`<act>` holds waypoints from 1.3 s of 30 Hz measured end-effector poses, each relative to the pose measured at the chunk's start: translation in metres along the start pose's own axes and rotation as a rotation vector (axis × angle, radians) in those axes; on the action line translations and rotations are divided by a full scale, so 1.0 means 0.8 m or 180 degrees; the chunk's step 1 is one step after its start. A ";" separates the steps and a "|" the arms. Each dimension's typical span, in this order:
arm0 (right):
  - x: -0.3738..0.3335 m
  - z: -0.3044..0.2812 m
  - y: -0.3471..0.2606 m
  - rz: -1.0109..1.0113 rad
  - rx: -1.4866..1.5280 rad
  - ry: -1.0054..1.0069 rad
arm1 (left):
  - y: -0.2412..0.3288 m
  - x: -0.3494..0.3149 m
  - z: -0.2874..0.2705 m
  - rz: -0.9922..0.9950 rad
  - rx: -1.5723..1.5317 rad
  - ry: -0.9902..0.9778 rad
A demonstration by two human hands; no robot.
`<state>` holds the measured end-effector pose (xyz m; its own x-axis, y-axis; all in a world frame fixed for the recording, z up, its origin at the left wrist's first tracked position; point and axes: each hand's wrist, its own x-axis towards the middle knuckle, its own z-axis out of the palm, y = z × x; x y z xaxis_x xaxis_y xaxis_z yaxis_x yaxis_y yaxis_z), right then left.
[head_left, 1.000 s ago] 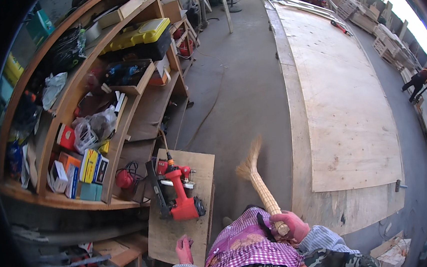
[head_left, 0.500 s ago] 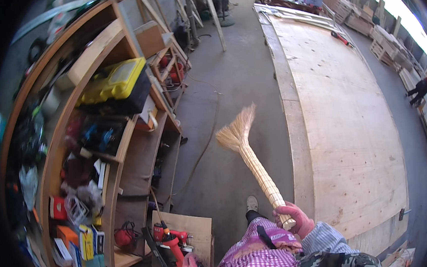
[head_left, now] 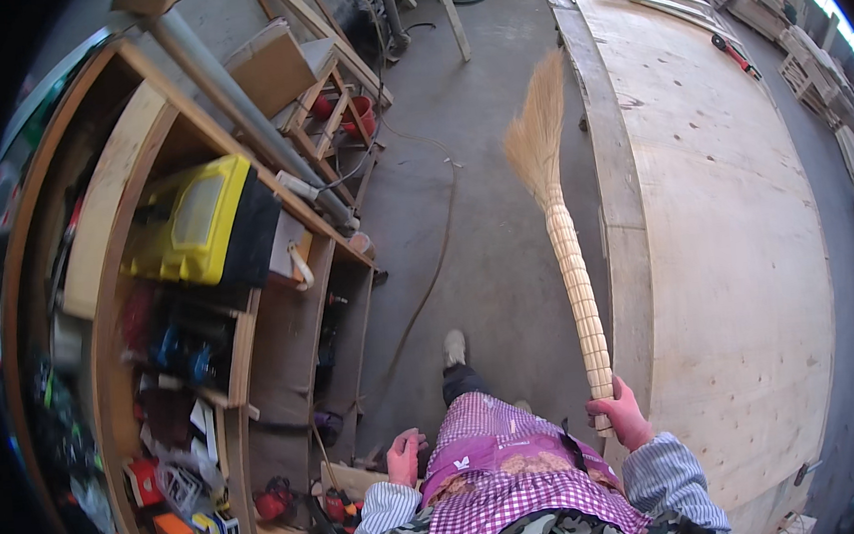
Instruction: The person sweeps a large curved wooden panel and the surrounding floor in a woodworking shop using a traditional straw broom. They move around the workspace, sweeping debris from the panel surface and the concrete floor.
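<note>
A straw hand broom (head_left: pixel 577 285) stands bristles-up in front of me, its bound handle leaning slightly. Around the lower end of that handle my right hand (head_left: pixel 621 417) is closed. My left hand (head_left: pixel 405 457) hovers beside my checked apron (head_left: pixel 522 460), loosely curled with nothing visible in it. Just below and left of it lies a red power tool (head_left: pixel 340 505), partly hidden by my sleeve and the shelf.
On the left stands a wooden shelf (head_left: pixel 229 423) with a yellow and black toolbox (head_left: pixel 193 225) and small boxes. A long plywood platform (head_left: pixel 730 293) runs along the right, with a red tool (head_left: pixel 734 54) at its far end. A hose (head_left: pixel 438 276) crosses the floor.
The broom has swung upright and to the right in my right hand. My left hand has risen away from the red power tool. My view has shifted and another person has mostly left it.
</note>
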<state>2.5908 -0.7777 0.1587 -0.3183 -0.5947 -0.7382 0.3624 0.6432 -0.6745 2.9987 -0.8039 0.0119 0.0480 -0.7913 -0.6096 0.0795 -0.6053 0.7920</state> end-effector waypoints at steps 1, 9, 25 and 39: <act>0.023 0.004 -0.010 -0.0308 -0.0201 0.0084 | 0.014 0.023 0.008 -0.0059 0.0090 -0.0027; 0.316 0.120 -0.167 -0.0098 -0.0077 0.0123 | 0.175 0.271 0.034 -0.0104 0.0357 0.0003; 0.805 0.332 -0.339 0.0884 0.0306 -0.0291 | 0.280 0.395 0.014 -0.1496 0.0859 0.0568; 0.301 0.091 -0.002 0.2184 0.0856 0.0623 | 0.289 0.413 0.078 -0.1444 0.0837 -0.0590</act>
<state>2.5776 -0.9572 -0.0175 -0.0852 0.0087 -0.9963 0.7280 0.6832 -0.0563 2.9711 -1.2110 -0.0042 -0.1109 -0.4337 -0.8942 -0.2009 -0.8714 0.4476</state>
